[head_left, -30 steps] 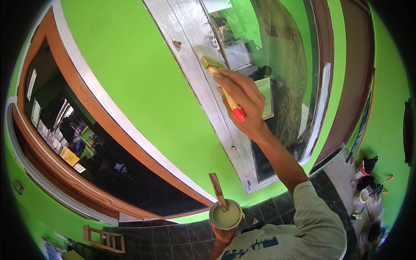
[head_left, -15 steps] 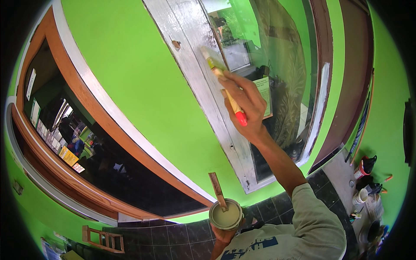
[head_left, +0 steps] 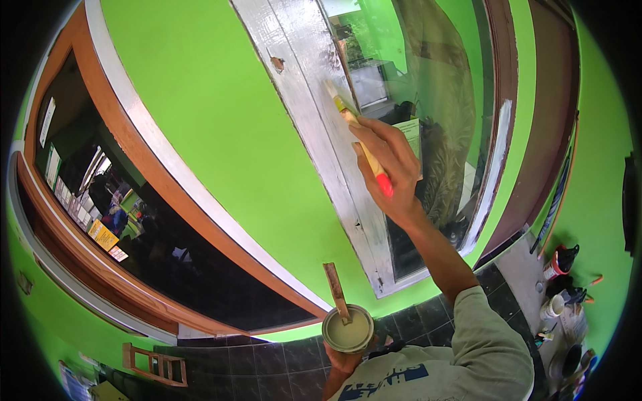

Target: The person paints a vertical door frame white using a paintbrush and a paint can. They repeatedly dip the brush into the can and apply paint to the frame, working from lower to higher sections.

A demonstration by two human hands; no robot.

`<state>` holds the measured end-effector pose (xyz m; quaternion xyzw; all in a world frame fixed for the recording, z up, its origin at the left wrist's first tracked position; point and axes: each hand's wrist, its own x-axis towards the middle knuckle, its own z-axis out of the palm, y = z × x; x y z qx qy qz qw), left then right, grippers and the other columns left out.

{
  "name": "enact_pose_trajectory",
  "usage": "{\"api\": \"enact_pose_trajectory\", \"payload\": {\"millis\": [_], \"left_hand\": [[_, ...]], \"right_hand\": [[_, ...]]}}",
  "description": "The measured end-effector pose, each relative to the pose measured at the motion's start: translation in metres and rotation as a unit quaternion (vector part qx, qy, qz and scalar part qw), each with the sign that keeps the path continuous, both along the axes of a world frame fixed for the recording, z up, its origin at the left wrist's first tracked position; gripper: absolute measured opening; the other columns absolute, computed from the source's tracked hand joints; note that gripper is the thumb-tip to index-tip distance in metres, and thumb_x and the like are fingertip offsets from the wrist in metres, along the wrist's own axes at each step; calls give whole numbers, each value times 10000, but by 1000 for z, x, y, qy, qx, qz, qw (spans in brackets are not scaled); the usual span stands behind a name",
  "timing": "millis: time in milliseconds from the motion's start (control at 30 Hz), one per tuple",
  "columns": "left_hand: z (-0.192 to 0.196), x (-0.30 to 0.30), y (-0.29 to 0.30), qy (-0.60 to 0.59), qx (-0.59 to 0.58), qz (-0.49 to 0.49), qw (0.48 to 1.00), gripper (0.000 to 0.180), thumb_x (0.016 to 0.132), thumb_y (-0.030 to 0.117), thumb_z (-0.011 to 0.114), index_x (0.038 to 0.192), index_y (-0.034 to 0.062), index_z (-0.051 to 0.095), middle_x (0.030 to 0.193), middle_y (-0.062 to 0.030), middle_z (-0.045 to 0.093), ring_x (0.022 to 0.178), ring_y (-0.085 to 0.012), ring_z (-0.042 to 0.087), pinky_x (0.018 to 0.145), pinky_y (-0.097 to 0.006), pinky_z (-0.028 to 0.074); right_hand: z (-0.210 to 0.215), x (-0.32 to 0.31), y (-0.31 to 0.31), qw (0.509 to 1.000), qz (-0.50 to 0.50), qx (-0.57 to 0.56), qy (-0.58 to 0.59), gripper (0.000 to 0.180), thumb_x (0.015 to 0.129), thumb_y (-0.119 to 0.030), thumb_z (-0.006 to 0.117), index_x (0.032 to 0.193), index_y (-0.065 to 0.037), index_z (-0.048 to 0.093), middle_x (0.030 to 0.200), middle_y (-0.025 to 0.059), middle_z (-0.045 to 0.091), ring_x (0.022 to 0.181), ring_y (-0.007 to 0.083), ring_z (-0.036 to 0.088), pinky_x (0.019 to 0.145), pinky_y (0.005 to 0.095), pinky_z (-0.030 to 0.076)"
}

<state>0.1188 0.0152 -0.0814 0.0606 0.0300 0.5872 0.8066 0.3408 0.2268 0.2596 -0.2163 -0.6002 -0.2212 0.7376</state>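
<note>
My right hand [head_left: 391,164] grips a paintbrush [head_left: 368,152] with a pale yellow handle and a red end. Its bristles press on the wooden window frame [head_left: 314,100], which carries streaky white paint over a darker surface. Low in front of my body, my left hand [head_left: 344,359] holds an open paint can [head_left: 348,332] from beneath and behind, with its fingers partly hidden. Creamy pale paint fills part of the can, and a flat wooden stick [head_left: 337,291] stands tilted in it.
Glass panes [head_left: 428,87] adjoin the frame on the right. A green wall [head_left: 221,134] separates it from an orange-brown framed window [head_left: 134,160] at left. Dark floor tiles [head_left: 287,361] lie below. A small wooden ladder [head_left: 155,365] is at lower left; pots and a white bucket [head_left: 552,307] stand at right.
The brush in my right hand has slid slightly down and right along the frame. My left hand and the paint can stay almost in place.
</note>
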Motion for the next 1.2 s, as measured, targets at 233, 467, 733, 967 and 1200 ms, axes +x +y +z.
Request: {"api": "enact_pose_trajectory", "payload": {"millis": [233, 467, 733, 967, 1200], "left_hand": [[-1, 3, 1, 50, -73, 17, 996, 754, 951, 629, 559, 1501, 125, 453, 1473, -218, 499, 1353, -414, 500, 1050, -687, 419], [9, 8, 5, -13, -24, -36, 999, 735, 944, 620, 569, 1493, 142, 466, 1505, -186, 481, 1371, -402, 492, 1079, -682, 423], [20, 12, 6, 86, 4, 12, 996, 710, 949, 601, 597, 1491, 157, 485, 1545, -147, 460, 1414, -390, 454, 1095, -696, 401], [4, 7, 5, 77, -13, -2, 997, 803, 928, 630, 620, 1555, 176, 407, 1563, -149, 440, 1413, -398, 462, 1059, -683, 454], [17, 9, -2, 57, -40, 7, 998, 775, 891, 575, 714, 1493, 144, 486, 1516, -124, 499, 1399, -340, 482, 1153, -575, 415]], "right_hand": [[33, 32, -30, 981, 121, -151, -3, 181, 881, -33, 728, 1062, -35, 726, 931, 123, 722, 858, 249, 728, 758, 318, 572], [128, 64, -12, 955, -59, -261, -126, 141, 933, -128, 703, 1036, -33, 716, 829, 108, 719, 794, 248, 720, 766, 332, 558], [170, 45, 3, 987, -27, 106, -120, 209, 1002, -172, 686, 1034, 35, 700, 822, 46, 694, 727, 93, 626, 614, 258, 489], [76, 56, -23, 970, -46, -88, -221, 203, 957, -17, 681, 1156, -1, 719, 1030, 74, 713, 817, 126, 662, 738, 288, 552], [113, 62, -20, 952, -24, -259, -161, 188, 929, -54, 719, 1110, -6, 737, 936, 61, 740, 812, 96, 664, 718, 256, 544]]}}
